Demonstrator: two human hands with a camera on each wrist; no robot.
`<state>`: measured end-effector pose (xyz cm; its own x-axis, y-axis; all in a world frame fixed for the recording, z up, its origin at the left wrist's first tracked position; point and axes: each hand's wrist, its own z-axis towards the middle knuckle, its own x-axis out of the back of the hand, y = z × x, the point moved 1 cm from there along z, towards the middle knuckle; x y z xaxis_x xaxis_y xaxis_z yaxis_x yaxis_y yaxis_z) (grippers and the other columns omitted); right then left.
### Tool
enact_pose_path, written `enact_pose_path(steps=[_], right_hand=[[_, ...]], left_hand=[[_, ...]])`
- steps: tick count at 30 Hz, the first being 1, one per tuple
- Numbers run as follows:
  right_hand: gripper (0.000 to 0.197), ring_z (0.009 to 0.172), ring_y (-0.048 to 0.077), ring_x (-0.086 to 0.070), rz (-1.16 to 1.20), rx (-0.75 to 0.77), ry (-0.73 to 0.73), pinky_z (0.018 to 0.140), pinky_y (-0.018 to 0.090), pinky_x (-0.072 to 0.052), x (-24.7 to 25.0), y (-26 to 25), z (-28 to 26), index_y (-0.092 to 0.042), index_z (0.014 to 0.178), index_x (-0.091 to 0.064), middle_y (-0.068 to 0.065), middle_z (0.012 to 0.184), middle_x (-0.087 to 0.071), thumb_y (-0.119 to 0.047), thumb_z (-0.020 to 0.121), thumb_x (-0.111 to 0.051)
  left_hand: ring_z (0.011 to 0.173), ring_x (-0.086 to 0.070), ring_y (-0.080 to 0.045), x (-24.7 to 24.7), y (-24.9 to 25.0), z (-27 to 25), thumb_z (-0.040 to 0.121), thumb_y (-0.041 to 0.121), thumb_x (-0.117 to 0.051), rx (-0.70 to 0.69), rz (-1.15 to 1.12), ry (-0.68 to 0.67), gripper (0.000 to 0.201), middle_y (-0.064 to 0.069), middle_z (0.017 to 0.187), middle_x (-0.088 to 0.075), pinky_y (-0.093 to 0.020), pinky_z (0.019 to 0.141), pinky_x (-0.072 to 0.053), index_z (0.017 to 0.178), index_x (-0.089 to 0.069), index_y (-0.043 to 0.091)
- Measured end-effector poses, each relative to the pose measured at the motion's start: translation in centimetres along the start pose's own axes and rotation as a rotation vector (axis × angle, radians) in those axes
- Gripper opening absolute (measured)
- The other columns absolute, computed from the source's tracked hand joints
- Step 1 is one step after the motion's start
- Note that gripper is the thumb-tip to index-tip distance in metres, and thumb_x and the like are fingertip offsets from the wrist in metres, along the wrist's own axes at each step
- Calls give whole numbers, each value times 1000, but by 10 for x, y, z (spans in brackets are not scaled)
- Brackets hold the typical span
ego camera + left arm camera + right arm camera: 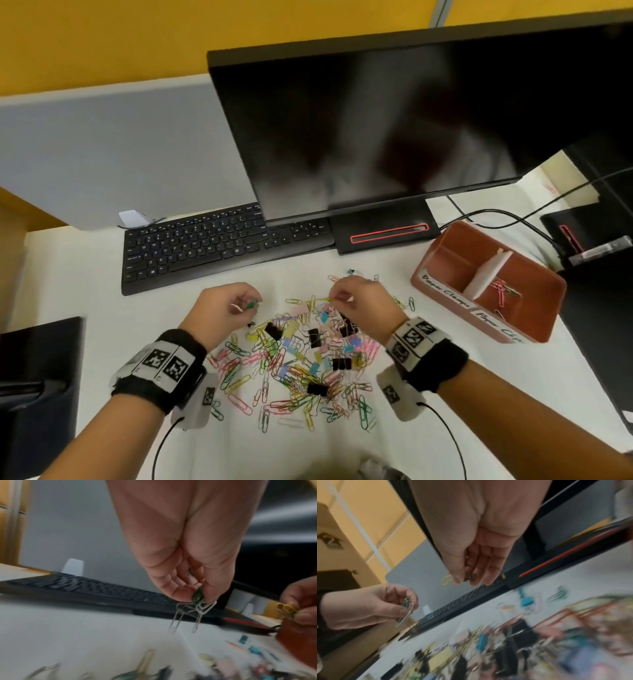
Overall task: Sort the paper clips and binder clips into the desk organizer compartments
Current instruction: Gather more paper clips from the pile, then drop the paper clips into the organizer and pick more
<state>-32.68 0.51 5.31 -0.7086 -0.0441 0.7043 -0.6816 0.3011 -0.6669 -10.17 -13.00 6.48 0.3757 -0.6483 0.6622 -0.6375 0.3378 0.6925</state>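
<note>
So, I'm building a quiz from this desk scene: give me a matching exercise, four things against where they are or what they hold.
Things:
1. left hand
2. right hand
3. desk organizer
4. keyboard

States:
A. pinches yellow paper clips
B. a few paper clips in one compartment
C. pinches green and white paper clips
D. lies partly under the monitor

Pairs: 1-C, 2-A, 3-B, 4-D

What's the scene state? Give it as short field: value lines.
left hand: pinches a bunch of paper clips, green and white among them
right hand: pinches yellow paper clips
pile: mixed paper clips and binder clips on the desk, between the wrists
organizer: right of pile; a few clips in its right compartment, left compartment looks empty
keyboard: behind pile
</note>
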Motion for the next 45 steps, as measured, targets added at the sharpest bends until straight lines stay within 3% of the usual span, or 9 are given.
enact_pose_path(steps=[4,12,18,23,29,32,37,41,45], right_hand=[[6,69,0,-57,-3,-60,232,67,1,-41,53,39,-45,-15,88,-69,-7,83,-64,-12,82,-68],[14,76,14,-61,-53,-304,517,73,18,-48,136,116,-131,-15,90,-67,-3,87,-63,-9,78,-71],[15,84,20,-64,-71,-400,516,82,37,-54,151,173,-142,-16,96,-67,4,96,-66,-11,81,-67],[21,97,15,-64,23,-422,406,89,25,-49,151,189,-130,-21,108,-63,1,109,-64,-21,87,-60],[15,88,7,-60,34,-338,413,84,28,-53,161,185,-124,-25,102,-62,-11,99,-57,-24,88,-60],[16,82,7,-59,-5,-253,464,82,27,-53,177,171,-114,-21,103,-63,-9,95,-55,-23,87,-62],[19,82,8,-57,19,-186,555,75,22,-49,217,137,-74,-22,108,-58,-7,98,-57,-27,89,-58],[21,89,14,-58,177,-336,726,80,23,-45,256,133,-19,-13,112,-52,1,100,-59,-16,91,-54],[36,118,29,-52,334,-727,794,96,31,-41,285,169,25,-7,124,-44,14,128,-52,-6,89,-51]], left_hand=[[81,-57,4,-26,67,5,80,13,-67,-145,-12,-58,23,15,79,-62,-8,69,-48,87,-62,34],[67,-56,-2,-132,229,49,76,6,-67,-373,-304,-106,17,7,75,-63,-13,66,-47,85,-66,21],[70,-58,-8,-213,290,94,76,11,-68,-277,-292,-108,17,1,80,-66,-14,68,-47,87,-64,24],[100,-61,-11,-237,285,108,79,10,-69,-175,-240,-224,36,2,109,-62,-25,92,-50,113,-61,16],[84,-61,-7,-194,263,102,81,10,-66,-286,-239,48,19,4,97,-62,-16,78,-50,96,-66,22],[82,-59,-7,-160,225,99,81,10,-65,-190,-194,204,19,5,94,-60,-12,67,-47,91,-62,26],[91,-55,-18,-131,142,95,78,20,-71,110,-12,279,29,-3,104,-55,-31,78,-46,103,-57,20],[92,-54,-21,-142,109,102,68,31,-79,238,69,122,51,-7,109,-52,-37,87,-47,110,-53,18],[96,-51,-21,-157,106,111,55,44,-84,269,125,14,69,0,104,-47,-38,90,-47,111,-47,24]])
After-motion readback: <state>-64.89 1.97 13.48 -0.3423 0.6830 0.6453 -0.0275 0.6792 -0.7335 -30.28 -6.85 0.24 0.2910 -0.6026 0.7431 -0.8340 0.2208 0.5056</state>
